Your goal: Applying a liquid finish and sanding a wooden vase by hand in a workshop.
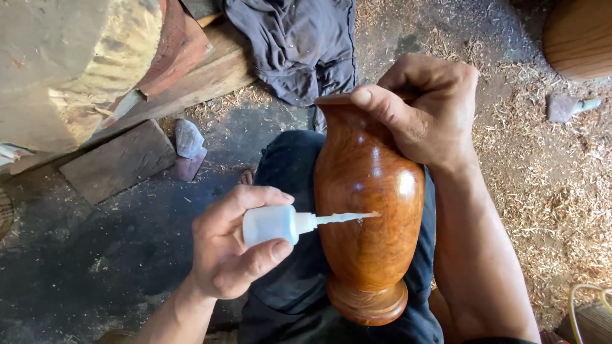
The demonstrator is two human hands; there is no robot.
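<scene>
- The vase (368, 210), polished reddish-brown wood, lies across your lap on the dark trousers (290, 172), foot toward you, mouth pointing away.
- A small wet glint sits on its belly, right where the nozzle tip meets the wood.
- Your left hand (226, 245) is wrapped round the bottle (271, 224), a small translucent squeeze bottle: thumb below, fingers curled over the top, a firm closed hold.
- The bottle's thin white nozzle runs sideways and its tip touches the vase about mid-body.
- Your right hand (426, 105) is clamped over the vase's neck and rim, thumb stretched across the mouth, fingers folded down the far side. Tight grip, the forearm running along the vase's right flank.
- Past the rim, a grey cloth (293, 44) lies crumpled on the ground, just beyond the vase.
- To the left, a big rough log (70, 64) rests on a plank (204, 76), with a flat wood block (118, 159) beside it on the dark floor.
- Near the block, a small pale chip (188, 140).
- On the right, the floor is thick with shavings (548, 185), and a small tool (567, 107) lies among them.
- In the top right corner, another rounded wooden piece (580, 35), only partly in view.
</scene>
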